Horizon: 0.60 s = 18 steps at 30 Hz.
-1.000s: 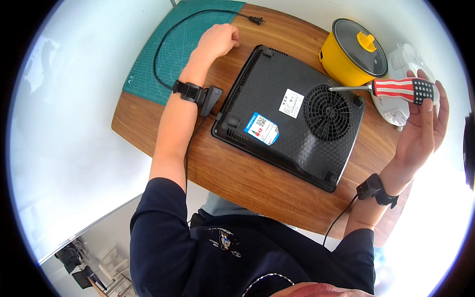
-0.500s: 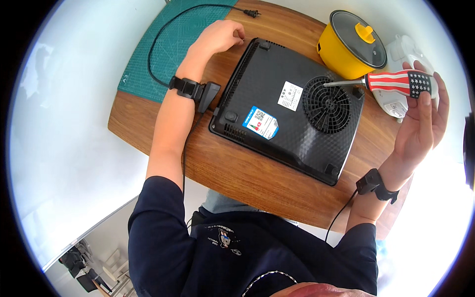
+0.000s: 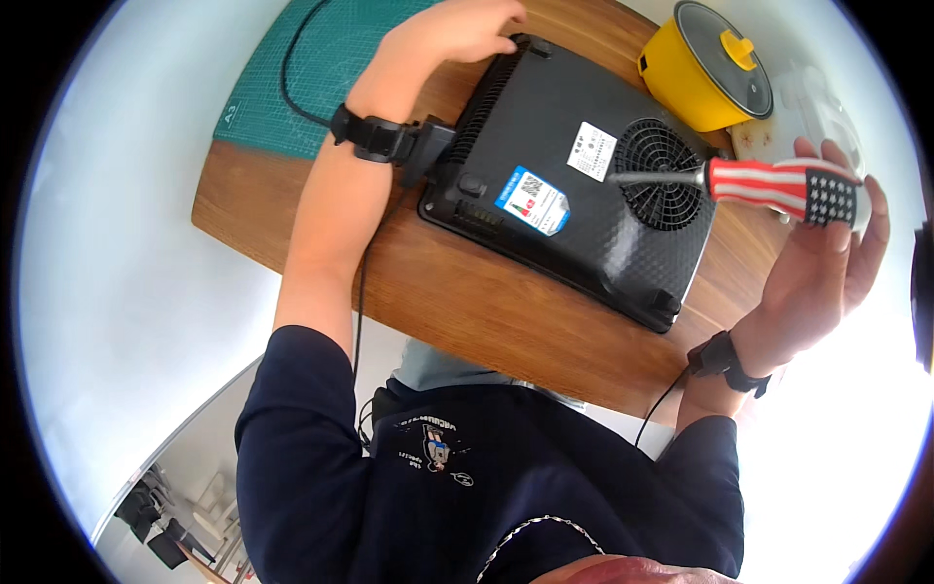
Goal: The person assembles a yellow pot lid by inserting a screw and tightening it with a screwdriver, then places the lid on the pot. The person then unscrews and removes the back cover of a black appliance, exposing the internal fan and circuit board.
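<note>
A black induction cooker [image 3: 545, 127] lies upside down on the wooden table, its fan grille [image 3: 662, 190] and feet facing up. My right hand [image 3: 808, 277] is closed round a screwdriver [image 3: 783, 190] with a red, white and black star-patterned handle. The screwdriver's blurred metal shaft points left, over the grille; whether the tip touches anything I cannot tell. At the cooker's far left corner is my left hand [image 3: 457, 31], fingers stretched and apart from the thumb, which is by the corner's edge. No object shows between them.
Behind the cooker on the right stands a yellow pot [image 3: 686, 73] with a glass lid, beside a white appliance [image 3: 803, 122]. A green cutting mat [image 3: 258, 107] covers the far left, with a black cord [image 3: 285, 73] across it. Wrist-worn devices trail cables over the table edge.
My left hand has moved right to the cooker's far corner, and its curled fingers have spread. The screwdriver has shifted slightly left and down. The whole view has shifted a little.
</note>
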{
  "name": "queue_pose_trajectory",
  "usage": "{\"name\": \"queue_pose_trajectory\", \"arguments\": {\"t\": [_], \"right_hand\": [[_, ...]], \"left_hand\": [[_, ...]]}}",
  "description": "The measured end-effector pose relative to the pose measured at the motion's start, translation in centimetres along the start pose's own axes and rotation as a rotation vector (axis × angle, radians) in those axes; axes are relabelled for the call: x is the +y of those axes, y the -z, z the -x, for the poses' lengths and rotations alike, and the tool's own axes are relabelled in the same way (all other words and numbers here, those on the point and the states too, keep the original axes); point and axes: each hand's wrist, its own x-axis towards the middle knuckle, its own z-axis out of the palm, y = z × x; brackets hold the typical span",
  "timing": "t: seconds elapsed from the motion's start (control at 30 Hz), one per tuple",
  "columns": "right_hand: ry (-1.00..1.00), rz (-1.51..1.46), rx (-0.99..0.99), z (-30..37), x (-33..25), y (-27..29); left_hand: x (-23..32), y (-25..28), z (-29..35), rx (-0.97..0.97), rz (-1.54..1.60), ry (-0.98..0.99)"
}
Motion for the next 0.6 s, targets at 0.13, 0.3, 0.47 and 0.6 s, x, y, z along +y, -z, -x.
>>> {"name": "queue_pose_trajectory", "arguments": {"t": [0.13,0.3,0.47,0.6], "right_hand": [[-0.041,-0.126,-0.074,3.5,-3.6,-10.8],[0.000,-0.201,-0.271,5.4,-5.1,-26.2],[-0.023,-0.138,-0.292,10.1,-2.7,-37.9],[-0.081,-0.100,-0.315,15.5,-2.1,-47.5]], "left_hand": [[-2.0,3.1,6.7,-0.098,0.072,-0.060],[-4.9,4.5,13.6,-0.254,-0.018,-0.010],[-12.2,1.4,20.6,-0.041,0.067,-0.067],[-19.5,0.2,26.8,-0.122,0.113,-0.040]]}}
